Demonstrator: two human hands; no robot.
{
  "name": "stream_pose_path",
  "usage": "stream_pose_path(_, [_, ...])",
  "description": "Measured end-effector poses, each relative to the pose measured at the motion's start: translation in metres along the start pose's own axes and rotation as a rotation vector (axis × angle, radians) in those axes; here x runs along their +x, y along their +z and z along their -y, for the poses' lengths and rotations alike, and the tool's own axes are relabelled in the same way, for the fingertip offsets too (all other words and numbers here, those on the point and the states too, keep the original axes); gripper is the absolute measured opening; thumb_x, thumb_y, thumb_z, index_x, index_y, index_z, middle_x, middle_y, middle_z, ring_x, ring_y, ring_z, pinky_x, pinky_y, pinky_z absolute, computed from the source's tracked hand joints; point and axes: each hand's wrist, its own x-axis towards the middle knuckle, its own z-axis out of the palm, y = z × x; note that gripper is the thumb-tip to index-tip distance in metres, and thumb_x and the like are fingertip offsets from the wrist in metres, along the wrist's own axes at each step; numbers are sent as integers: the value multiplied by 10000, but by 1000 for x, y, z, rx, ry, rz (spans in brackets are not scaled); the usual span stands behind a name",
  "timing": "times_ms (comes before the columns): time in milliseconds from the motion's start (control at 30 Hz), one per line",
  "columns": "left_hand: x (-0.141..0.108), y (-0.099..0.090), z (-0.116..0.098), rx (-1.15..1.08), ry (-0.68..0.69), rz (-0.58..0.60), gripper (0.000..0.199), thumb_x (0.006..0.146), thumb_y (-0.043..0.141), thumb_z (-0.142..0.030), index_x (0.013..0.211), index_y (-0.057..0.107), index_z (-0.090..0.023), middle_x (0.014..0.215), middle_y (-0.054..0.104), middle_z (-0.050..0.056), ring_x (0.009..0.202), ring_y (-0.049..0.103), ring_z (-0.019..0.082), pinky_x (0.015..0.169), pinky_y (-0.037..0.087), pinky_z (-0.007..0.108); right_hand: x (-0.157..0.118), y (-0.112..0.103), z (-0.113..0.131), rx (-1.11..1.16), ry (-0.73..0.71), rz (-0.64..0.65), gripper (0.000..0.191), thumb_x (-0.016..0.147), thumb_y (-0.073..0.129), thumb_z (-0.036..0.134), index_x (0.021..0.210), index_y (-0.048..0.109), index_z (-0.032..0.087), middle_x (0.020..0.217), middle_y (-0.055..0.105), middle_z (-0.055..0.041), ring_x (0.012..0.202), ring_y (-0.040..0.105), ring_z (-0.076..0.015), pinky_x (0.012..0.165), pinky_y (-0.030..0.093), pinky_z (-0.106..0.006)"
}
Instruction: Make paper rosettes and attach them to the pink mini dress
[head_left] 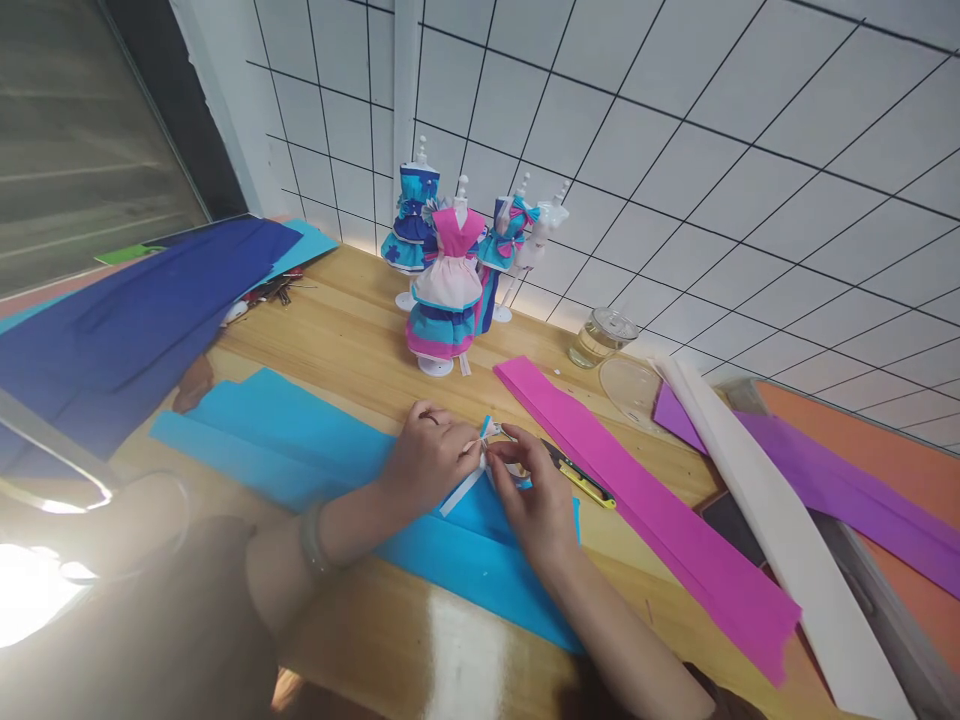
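Note:
Over a long blue paper strip (480, 570) on the wooden table, both hands meet at a small blue and white piece (466, 491). My left hand (429, 455) is closed, its fingertips pinching the piece from the left. From the right, my right hand (534, 492) pinches its upper part with thumb and fingers. A ring-shaped item, perhaps a tape roll, lies partly hidden behind my right fingers. Just right of that hand rests a yellow and black cutter (586, 482).
Small dress forms in paper dresses (445, 290) stand at the back. A lidded glass jar (600, 338) is near the tiled wall. Pink (660, 520), white (787, 530) and purple strips (810, 470) lie right; dark blue paper (127, 320) is left. A bright lamp (34, 590) glares at lower left.

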Motion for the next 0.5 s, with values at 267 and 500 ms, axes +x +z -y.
stream_pose_path(267, [-3,2,-8,-462,-317,44,114,732,499,-217,682,594,-177,661,622,-3,660,554,117,634,410,223,9,2,3,457,338,-37,494,734,595,286,1178,404,180,742,658,-30,670,612,-167,569,472,-285])
stream_pose_path(500, [-2,-3,-11,-844,-482,140,154,755,483,-271,690,561,-155,578,591,-16,576,567,103,542,431,192,13,1,0,713,431,4,577,660,665,309,1167,425,178,687,627,-1,576,574,-136,470,428,-234])
